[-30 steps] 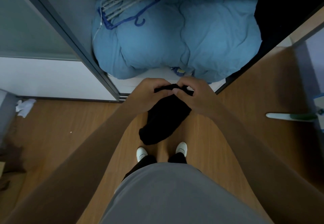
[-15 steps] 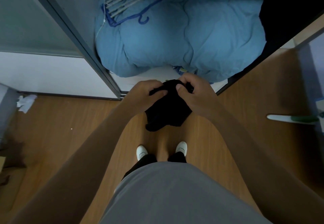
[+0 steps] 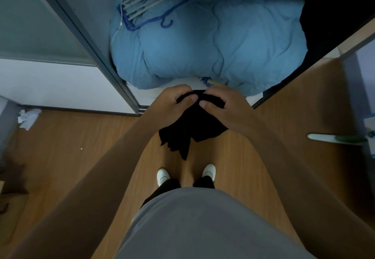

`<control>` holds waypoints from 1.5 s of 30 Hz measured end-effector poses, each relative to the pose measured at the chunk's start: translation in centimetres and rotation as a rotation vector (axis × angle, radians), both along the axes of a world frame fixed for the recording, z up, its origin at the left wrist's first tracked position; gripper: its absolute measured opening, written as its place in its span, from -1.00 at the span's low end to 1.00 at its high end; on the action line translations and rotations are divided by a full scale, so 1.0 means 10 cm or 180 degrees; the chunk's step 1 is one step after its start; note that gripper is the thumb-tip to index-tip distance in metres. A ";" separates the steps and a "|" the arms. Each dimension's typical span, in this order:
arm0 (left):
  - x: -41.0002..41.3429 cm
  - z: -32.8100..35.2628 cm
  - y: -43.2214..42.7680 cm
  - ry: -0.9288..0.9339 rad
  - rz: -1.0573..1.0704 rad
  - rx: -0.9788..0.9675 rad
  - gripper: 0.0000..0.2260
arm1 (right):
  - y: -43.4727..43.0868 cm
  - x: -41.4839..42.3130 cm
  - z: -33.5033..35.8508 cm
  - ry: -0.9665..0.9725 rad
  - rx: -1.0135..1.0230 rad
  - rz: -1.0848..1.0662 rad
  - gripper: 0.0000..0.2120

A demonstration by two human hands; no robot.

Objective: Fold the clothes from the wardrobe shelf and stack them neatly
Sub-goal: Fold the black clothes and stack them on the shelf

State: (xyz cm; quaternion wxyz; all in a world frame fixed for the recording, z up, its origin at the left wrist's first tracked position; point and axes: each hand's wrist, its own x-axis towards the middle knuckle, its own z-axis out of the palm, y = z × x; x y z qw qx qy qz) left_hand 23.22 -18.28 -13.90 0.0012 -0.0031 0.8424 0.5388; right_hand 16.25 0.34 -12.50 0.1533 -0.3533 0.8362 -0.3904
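Observation:
A small black garment (image 3: 190, 131) hangs bunched between both hands, in front of the open wardrobe. My left hand (image 3: 172, 104) grips its top edge from the left, thumb on the cloth. My right hand (image 3: 225, 108) grips the same edge from the right. The two thumbs nearly meet at the middle. The garment's lower part hangs in uneven points above the floor. Inside the wardrobe a big light-blue duvet (image 3: 213, 41) fills the bottom shelf (image 3: 182, 85).
A blue clothes hanger rack (image 3: 154, 7) lies on the duvet's left side. The sliding door frame (image 3: 91, 45) runs diagonally at left. Crumpled white paper (image 3: 28, 117) lies on the wooden floor at left. A white-and-green handle (image 3: 334, 138) pokes in from the right. My white shoes (image 3: 163, 176) stand below.
The black garment has been gathered upward: its hanging part is shorter and wider than a second ago. Both hands stay close together at its top edge.

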 end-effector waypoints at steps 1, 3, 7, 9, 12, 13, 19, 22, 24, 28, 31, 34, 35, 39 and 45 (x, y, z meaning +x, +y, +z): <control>0.00 0.00 -0.01 0.0028 -0.0012 -0.0019 -0.81 | -0.01 0.00 0.00 0.0016 0.0032 -0.0047 -0.84; 0.00 -0.01 -0.04 0.0137 -0.0080 -0.0145 -0.83 | 0.00 -0.01 0.00 0.0030 0.0064 -0.0082 -0.69; 0.01 -0.07 -0.08 0.0408 -0.0131 -0.0525 -0.88 | -0.01 0.01 0.01 0.0081 0.0101 -0.0024 -0.83; 0.04 -0.13 -0.12 0.0353 -0.0042 -0.0605 -0.89 | -0.06 0.03 0.01 0.0162 0.0050 -0.0062 -0.85; 0.11 -0.26 -0.22 -0.0019 0.0229 -0.0426 -0.90 | -0.13 0.07 0.03 0.0163 -0.0099 -0.0042 -0.79; 0.14 -0.31 -0.26 -0.0133 0.0219 -0.0409 -0.89 | -0.16 0.08 0.05 0.0149 -0.0164 -0.0023 -0.74; 0.24 -0.60 -0.36 -0.1162 -0.0182 -0.0489 -0.83 | -0.26 0.11 0.18 0.0094 -0.0403 0.0003 -0.72; 0.21 -0.62 -0.39 -0.1054 0.0253 -0.0366 -0.89 | -0.17 0.07 0.15 -0.0125 -0.0030 0.0074 -0.84; 0.20 -0.61 -0.43 -0.0884 0.0541 -0.0045 -0.84 | -0.09 -0.01 0.10 -0.0316 0.0513 0.0013 -0.62; 0.23 -0.54 -0.40 -0.0805 0.0480 0.0268 -0.73 | -0.04 -0.12 0.06 -0.0191 0.1433 0.0050 -0.62; 0.22 -0.45 -0.33 -0.0687 0.0328 0.0413 -0.66 | -0.10 -0.14 0.04 -0.0061 0.1478 -0.0229 -0.78; 0.18 -0.32 -0.32 -0.0477 0.0347 0.0421 -0.70 | -0.13 -0.12 0.02 -0.0305 0.1096 -0.0444 -0.72; 0.16 -0.28 -0.33 -0.0417 0.0372 0.0386 -0.71 | -0.13 -0.11 0.01 -0.0437 0.0927 -0.0503 -0.72; 0.10 -0.19 -0.39 -0.0319 0.0219 0.0198 -0.86 | -0.13 -0.12 -0.01 -0.0651 0.0803 -0.0456 -0.68; 0.15 -0.30 -0.44 -0.0802 -0.0028 0.0054 -0.91 | -0.25 -0.12 0.05 -0.0271 0.0779 -0.0220 -0.69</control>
